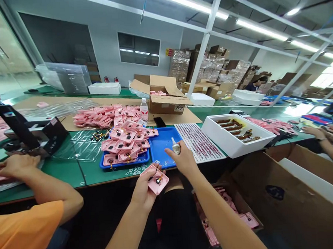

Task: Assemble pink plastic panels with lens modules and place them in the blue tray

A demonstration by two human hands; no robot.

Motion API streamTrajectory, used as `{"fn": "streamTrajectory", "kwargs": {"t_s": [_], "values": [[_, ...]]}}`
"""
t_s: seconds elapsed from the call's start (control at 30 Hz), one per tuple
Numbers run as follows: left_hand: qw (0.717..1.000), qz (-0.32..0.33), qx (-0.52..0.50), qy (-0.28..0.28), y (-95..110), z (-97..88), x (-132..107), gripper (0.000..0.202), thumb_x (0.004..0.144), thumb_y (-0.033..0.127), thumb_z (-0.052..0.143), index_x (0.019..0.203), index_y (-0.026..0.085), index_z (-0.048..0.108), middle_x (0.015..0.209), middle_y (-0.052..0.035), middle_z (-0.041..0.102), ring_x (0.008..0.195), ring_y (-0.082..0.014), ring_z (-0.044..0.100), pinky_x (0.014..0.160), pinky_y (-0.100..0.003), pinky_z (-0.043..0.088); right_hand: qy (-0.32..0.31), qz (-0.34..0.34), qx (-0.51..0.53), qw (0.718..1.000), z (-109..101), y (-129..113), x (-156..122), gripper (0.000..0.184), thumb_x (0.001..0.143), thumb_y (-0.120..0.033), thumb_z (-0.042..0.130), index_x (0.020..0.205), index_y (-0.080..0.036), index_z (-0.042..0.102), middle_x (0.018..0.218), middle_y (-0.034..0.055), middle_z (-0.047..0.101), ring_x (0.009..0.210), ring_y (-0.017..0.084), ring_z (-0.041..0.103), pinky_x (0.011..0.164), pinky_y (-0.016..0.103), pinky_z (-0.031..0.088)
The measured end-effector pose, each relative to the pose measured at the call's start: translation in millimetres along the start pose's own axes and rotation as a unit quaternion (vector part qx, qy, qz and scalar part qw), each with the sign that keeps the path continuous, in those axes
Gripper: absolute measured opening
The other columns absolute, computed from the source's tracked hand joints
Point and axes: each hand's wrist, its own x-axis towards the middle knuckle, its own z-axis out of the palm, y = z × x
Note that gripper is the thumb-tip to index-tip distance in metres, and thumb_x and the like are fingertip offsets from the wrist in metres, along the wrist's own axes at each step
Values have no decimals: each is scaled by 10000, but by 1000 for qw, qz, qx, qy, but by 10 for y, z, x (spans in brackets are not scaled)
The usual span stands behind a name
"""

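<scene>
My left hand (144, 189) is closed round a pink square card (156, 180) with a small dark and gold piece at its middle, held just below the table's front edge. My right hand (183, 158) is closed round a small silvery vial-like object (175, 147), raised over the near edge of an empty blue tray (164, 147). To the left, a second blue tray (120, 163) carries a heap of the same pink cards (128, 140). Small white rings (134, 170) lie scattered on the green table (68, 172) near my hands.
A person in an orange sleeve (20, 231) works at my left beside a black machine (31, 134). Another person (329, 141) sits at the right. A white foam box (235, 135), a printed sheet (200, 142), cardboard boxes (166, 96) and a floor box of pink cards (231, 214) surround me.
</scene>
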Motion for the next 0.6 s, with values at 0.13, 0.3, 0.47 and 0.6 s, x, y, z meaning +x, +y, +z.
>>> {"fn": "streamTrajectory", "kwargs": {"t_s": [0.13,0.3,0.47,0.6], "values": [[999,30,-12,32,202,-64,225,340,888,-57,585,1171,103,683,1131,-153,789,990,-224,792,855,-348,672,1,85,-38,996,321,413,1006,266,1002,-401,697,1104,-155,681,1012,41,713,838,179,693,778,364,598],[998,44,15,49,436,-46,504,459,899,5,643,1328,164,684,1305,-164,750,1204,-303,736,885,-361,673,5,111,-71,991,753,739,1985,315,1022,-366,679,1267,-169,659,1242,90,695,1042,235,709,895,443,618],[993,-19,39,107,479,47,658,492,890,62,704,1372,154,680,1309,-177,752,1233,-349,717,972,-431,654,8,105,-95,990,811,903,2657,326,1027,-381,668,1280,-176,658,1276,98,688,1091,249,700,936,468,605],[992,-17,58,112,437,124,809,721,733,-27,794,1417,161,659,1306,-169,757,1309,-383,661,1040,-437,621,-8,80,-99,992,801,930,3090,326,1025,-372,673,1285,-177,656,1278,97,687,1091,249,700,937,468,605]]}}
